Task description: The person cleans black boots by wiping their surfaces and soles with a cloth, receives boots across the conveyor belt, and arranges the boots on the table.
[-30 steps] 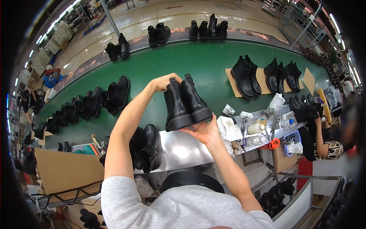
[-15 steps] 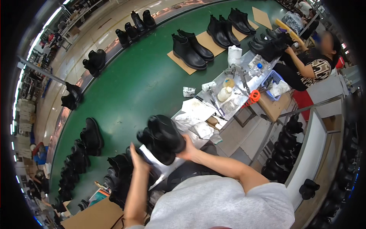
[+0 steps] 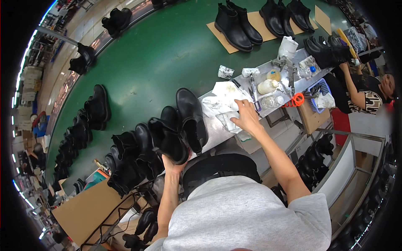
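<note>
Chelsea boot [image 3: 169, 138] in black leather sits just left of the frame's centre, gripped at its lower end by the left hand [image 3: 172, 165], whose fingers are partly hidden behind it. Close against its right side lies another black boot [image 3: 193, 119], toe toward the top of the frame. More black boots [image 3: 142, 144] crowd in at its left. Right of centre, the right hand [image 3: 248, 118] is open, fingers parted and curved over stained white cloths [image 3: 226, 98]; whether the fingertips touch them, I cannot tell.

Beyond the cloths, the metal strip [image 3: 215, 131] along the desk [image 3: 146, 67] carries purple-handled scissors [image 3: 257, 104], a cream bottle [image 3: 268, 86], a clear bottle [image 3: 272, 101] and a white roll [image 3: 287, 47]. An orange coiled hose [image 3: 297, 99] hangs near the blue basket [image 3: 312, 88]. On the green surface at upper right, pairs of black boots [image 3: 234, 27] stand on brown cardboard [image 3: 226, 44]; a long row of dark boots [image 3: 97, 108] runs down the left side. Brown cardboard sheet [image 3: 90, 209] fills part of the lower left. At the right edge, a co-worker [image 3: 356, 90] reaches toward black footwear [image 3: 324, 52].
</note>
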A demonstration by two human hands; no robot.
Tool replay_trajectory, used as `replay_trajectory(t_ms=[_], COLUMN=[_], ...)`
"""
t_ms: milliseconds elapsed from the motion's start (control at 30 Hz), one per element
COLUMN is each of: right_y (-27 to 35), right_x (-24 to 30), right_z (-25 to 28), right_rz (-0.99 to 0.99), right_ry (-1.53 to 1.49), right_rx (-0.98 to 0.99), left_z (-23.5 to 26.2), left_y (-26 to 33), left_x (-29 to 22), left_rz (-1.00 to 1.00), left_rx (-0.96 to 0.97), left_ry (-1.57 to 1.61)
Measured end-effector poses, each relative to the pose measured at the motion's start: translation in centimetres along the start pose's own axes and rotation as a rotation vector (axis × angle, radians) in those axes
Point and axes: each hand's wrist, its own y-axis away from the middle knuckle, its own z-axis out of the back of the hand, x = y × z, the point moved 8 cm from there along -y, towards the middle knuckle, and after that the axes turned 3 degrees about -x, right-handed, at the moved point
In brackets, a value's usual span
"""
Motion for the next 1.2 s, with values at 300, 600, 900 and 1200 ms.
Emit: replay_trajectory(t_ms=[300,600,900,1200], right_y=[-4.0,-0.6,14.6,3.6], right_x=[-2.0,3.6,-9.6,-19.7], right_z=[-3.1,6.6,3.2,1.5], right_rz=[-0.061,0.107,-0.698,-0.77], right_ry=[-0.528,-0.302,-2.041,-1.51], right_rx=[-0.112,-0.205,0.002,-0.105], left_z=[-6.7,-10.8,-8.4,-0.1], left_y=[3.2,4.6,10.5,5.8], left_x=[-4.6,-9.7,-10.8,1.6], left_rz=[-0.046,-0.141,-0.168,-0.177], left_rx=[0.133,0.051,-0.107,-0.101], left_ry=[-0.146,-0.291,-0.753,-0.401])
